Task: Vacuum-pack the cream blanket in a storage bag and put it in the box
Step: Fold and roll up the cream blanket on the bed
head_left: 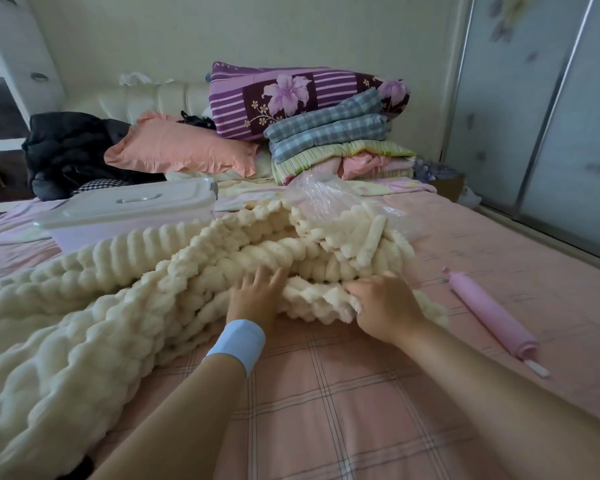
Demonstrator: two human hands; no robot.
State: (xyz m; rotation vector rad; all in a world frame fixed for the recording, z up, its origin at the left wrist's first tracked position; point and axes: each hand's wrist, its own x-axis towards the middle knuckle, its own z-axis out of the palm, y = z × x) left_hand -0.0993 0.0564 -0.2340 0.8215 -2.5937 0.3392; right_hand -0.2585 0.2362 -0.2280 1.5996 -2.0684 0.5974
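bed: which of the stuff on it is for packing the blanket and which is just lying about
For the job:
cream blanket
clear storage bag
white-lidded box
pink hand pump

Lying about:
peach pillow
purple floral quilt
folded checked bedding
black clothes

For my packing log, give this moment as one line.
stage: folding | left hand: on cream blanket | right hand: gripping blanket edge | bag: unfilled | box: lidded

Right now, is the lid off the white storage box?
No, the lid sits closed on the white storage box, beyond the cream blanket that both hands are working.
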